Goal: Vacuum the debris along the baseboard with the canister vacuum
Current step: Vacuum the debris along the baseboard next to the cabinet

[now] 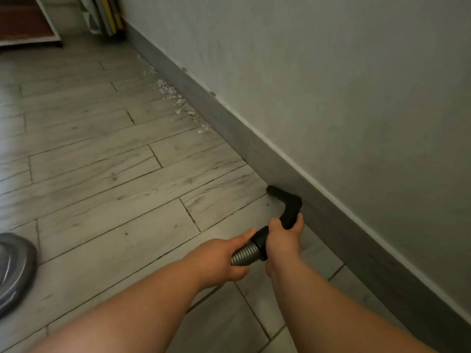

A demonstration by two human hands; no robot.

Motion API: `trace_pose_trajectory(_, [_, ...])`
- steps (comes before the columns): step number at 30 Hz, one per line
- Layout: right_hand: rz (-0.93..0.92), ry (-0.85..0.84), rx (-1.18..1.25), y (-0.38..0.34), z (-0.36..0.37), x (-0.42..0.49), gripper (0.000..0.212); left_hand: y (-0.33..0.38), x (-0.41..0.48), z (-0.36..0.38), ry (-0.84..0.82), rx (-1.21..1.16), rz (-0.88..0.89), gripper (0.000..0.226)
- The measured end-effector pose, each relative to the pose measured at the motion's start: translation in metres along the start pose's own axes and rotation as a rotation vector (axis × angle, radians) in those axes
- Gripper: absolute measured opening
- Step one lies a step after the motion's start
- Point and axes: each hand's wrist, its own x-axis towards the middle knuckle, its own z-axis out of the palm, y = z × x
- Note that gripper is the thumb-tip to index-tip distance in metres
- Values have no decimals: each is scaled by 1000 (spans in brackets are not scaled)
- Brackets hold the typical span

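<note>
Head view, looking down along a wall: both of the person's bare arms reach out in front. Their left hand (pixel 221 258) is wrapped round the ribbed grey vacuum hose (pixel 246 254), fingers curled under it, and just beyond it their right hand (pixel 283 242) grips the black bent handle tube (pixel 289 207) where the hose joins it, thumb lying along the tube. The tube kinks to the left, and its open mouth (pixel 271 190) sits low at the foot of the grey baseboard (pixel 229 123), right where it meets the wood-look tile floor (pixel 102 174); whether the mouth touches the floor I cannot tell. The debris (pixel 175 98), a trail of small white scraps, lies farther off along the same baseboard, well apart from the mouth, thinning toward the far corner. The pale wall (pixel 331 85) fills the right side. At the near left edge a grey rounded object (pixel 12 266) rests on the floor, cut off by the frame, and I cannot say what it is. In the far left corner stands a white shelf unit (pixel 51 21), with flat boards (pixel 109 14), one yellow, leaning beside it
</note>
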Motion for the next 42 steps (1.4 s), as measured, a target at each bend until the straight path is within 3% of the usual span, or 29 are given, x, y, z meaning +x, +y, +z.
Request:
trace_pose_trajectory(16, [-46, -212, -153, -62, 111, 79, 72, -36, 80, -59, 139, -146, -271, 83])
trace_pose_trajectory(30, [-61, -327, -230, -102, 148, 111, 75, -43, 118, -95, 176, -203, -310, 84])
trace_pose_trajectory(42, [-28, -374, -232, -172, 156, -1, 72, -15, 22, -174, 237, -243, -269, 84])
